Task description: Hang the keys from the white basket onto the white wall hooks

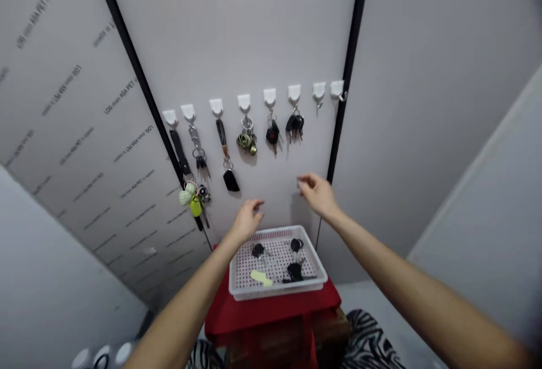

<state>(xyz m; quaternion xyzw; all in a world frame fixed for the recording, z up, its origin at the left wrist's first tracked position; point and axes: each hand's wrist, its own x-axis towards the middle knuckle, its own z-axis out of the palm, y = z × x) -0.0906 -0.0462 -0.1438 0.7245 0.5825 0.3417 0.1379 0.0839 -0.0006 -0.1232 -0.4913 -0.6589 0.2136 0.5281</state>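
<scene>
My left hand (249, 219) hovers over the back left of a white perforated basket (236, 293), its fingers loosely bent and apart, with nothing seen in them. Higher up, in front of the wall, is my right hand (318, 195), also apparently free of anything, fingers and thumb slightly apart and a little blurred. It is below a bunch of black keys (294, 125) hanging from a white hook (294, 93). Inside the basket lie several black-headed keys (295, 271) and a pale yellow piece (261, 277).
More hooks in a row carry a black-red key (273, 132), round key charms (246, 141), a black fob (231, 180), small keys (200, 160) and a strap with a yellow-green tag (195, 206). Two right-hand hooks (319, 91) hold nothing. A red cloth (271, 315) lies under the basket.
</scene>
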